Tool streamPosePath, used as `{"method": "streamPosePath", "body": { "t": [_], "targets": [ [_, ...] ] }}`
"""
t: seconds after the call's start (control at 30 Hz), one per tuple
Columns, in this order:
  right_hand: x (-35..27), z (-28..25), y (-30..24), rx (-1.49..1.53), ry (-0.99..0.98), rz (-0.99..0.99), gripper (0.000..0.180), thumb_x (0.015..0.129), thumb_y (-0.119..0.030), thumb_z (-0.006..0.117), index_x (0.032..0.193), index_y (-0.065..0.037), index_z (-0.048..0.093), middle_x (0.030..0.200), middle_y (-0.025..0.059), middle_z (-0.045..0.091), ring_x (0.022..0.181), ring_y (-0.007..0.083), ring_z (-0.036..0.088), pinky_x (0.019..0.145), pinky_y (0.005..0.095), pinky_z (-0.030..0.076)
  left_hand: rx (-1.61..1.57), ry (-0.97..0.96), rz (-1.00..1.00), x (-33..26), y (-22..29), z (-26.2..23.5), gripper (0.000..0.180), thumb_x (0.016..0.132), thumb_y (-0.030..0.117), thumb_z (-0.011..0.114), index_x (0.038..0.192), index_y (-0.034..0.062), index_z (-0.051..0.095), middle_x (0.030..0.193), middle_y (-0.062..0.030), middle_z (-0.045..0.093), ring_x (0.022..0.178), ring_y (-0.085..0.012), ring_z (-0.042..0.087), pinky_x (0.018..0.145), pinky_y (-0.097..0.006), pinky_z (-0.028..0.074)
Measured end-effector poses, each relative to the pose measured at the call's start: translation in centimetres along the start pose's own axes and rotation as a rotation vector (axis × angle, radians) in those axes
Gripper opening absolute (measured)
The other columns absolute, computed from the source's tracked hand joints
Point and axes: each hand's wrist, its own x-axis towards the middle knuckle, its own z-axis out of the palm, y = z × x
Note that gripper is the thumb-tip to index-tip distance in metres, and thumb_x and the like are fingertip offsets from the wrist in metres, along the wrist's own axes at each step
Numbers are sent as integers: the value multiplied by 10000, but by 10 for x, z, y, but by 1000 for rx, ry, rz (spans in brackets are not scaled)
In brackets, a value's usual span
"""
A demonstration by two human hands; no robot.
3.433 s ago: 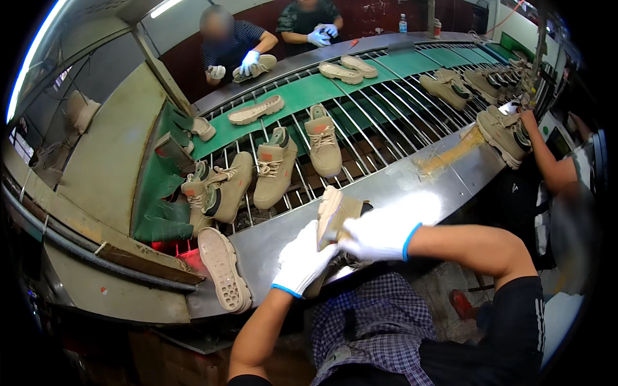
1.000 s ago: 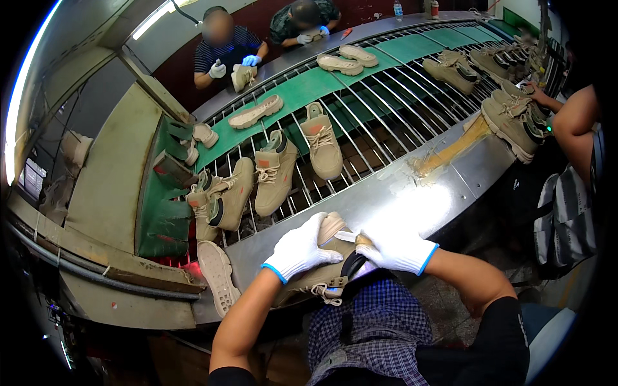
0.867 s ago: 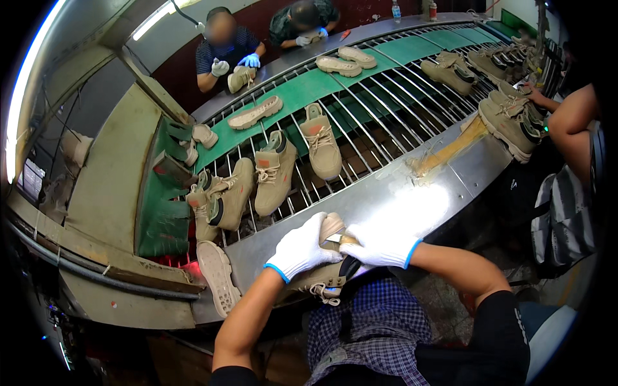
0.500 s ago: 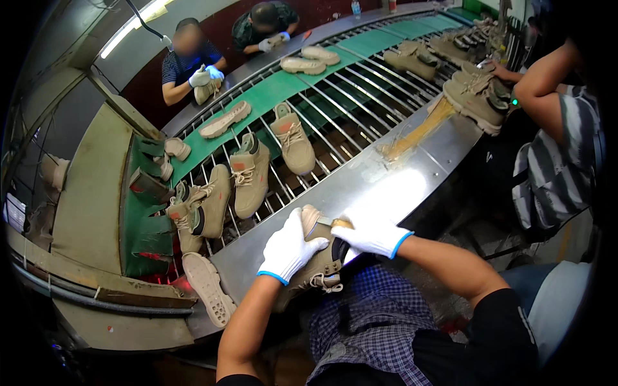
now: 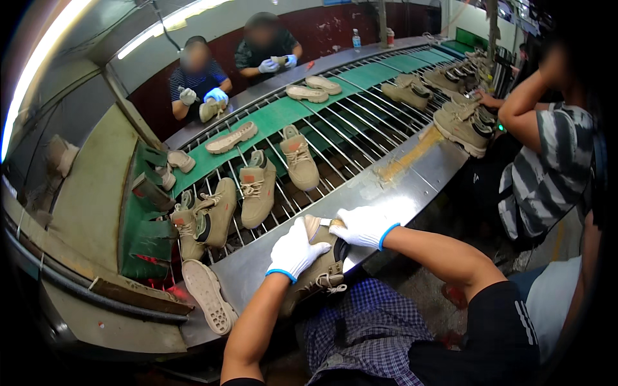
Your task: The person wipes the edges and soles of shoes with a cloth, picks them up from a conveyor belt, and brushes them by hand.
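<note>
Both my hands wear white knitted gloves with blue cuffs. Fingers of my left hand (image 5: 295, 251) are closed round a tan lace-up shoe (image 5: 327, 262), held at the steel bench edge with its laces toward me. My right hand (image 5: 364, 227) grips a small flat tool (image 5: 326, 222) with a pale metal part and a yellowish handle. The tool's flat end is at the pale sole end of the shoe, beside my left fingertips. Its exact kind is hard to make out. A loose beige sole (image 5: 209, 296) lies on the bench, left of my left forearm.
Tan shoes (image 5: 259, 193) stand on the metal rollers (image 5: 347, 122) beyond the steel bench (image 5: 380, 186). Soles lie on the green belt (image 5: 257, 125). Two people work across the line; another sits at the right near a shoe (image 5: 463, 128). A green flap curtain (image 5: 151, 225) hangs left.
The view has tilted up slightly. My right hand and the tool have shifted a little at the shoe's sole end, while my left hand keeps its hold. A person across has drawn one hand off a shoe.
</note>
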Motion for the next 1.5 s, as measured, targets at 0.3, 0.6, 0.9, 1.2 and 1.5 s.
{"method": "streamPosePath", "body": {
  "t": [0.3, 0.6, 0.9, 1.2, 1.5],
  "targets": [
    [-45, 21, -25, 41, 19, -155, 446, 1043, -449, 589, 1006, -6, 628, 805, 233, 712, 695, 434, 717, 660, 515, 590, 114, 27, 107, 3, -4, 13, 978, 863, 549, 771, 1558, -5, 365, 1373, -266, 620, 1117, -435, 702, 946, -500, 572],
    [18, 22, 43, 955, -328, 162, 523, 996, -309, 713, 1376, 13, 554, 874, 54, 643, 695, 83, 595, 545, 256, 503, 143, -131, 192, -10, 2, -17, 994, 873, 548, 775, 1598, 23, 342, 1471, -266, 582, 1212, -446, 667, 1024, -474, 543],
    [55, 58, 38, 757, -221, -309, 578, 922, -327, 790, 1358, -15, 574, 976, 146, 713, 722, 240, 679, 640, 355, 551, 113, -223, 168, -7, 4, -22, 950, 844, 534, 812, 1544, 45, 395, 1328, -308, 652, 1179, -471, 673, 1001, -494, 549],
    [27, 42, -44, 417, -80, -126, 601, 935, -421, 703, 1349, -22, 528, 1120, 288, 716, 1031, 492, 706, 943, 515, 563, 208, -90, 124, -18, -5, -9, 797, 841, 483, 832, 1381, 15, 480, 1168, -264, 709, 1034, -462, 715, 884, -502, 588],
    [12, 33, 71, -259, 406, -54, 529, 879, -382, 768, 1318, -121, 631, 1149, 155, 630, 1127, 366, 597, 971, 521, 486, -243, 754, 22, -155, -105, 20, 706, 811, 112, 871, 1428, -51, 569, 1436, -249, 602, 1301, -379, 619, 1133, -422, 492]
  ]
}}
